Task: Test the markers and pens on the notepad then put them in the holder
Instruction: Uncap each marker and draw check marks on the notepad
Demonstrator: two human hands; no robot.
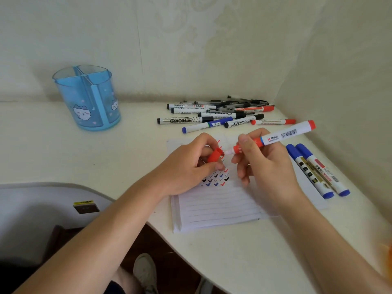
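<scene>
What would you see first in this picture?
Two hands in the middle: the right hand holds an uncapped red-and-white marker, the left hand pinches its red plastic cap, over a lined white notepad with coloured ticks. A see-through blue plastic pen holder stands far left; a heap of markers lies behind the notepad.

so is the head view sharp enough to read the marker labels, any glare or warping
Head view: soft, even light with no glare; wide-angle bending shows toward the frame edges; WHITEBOARD on the black marker reads clearly, the red marker label only partly; the shoe at the bottom is blurred.
</scene>
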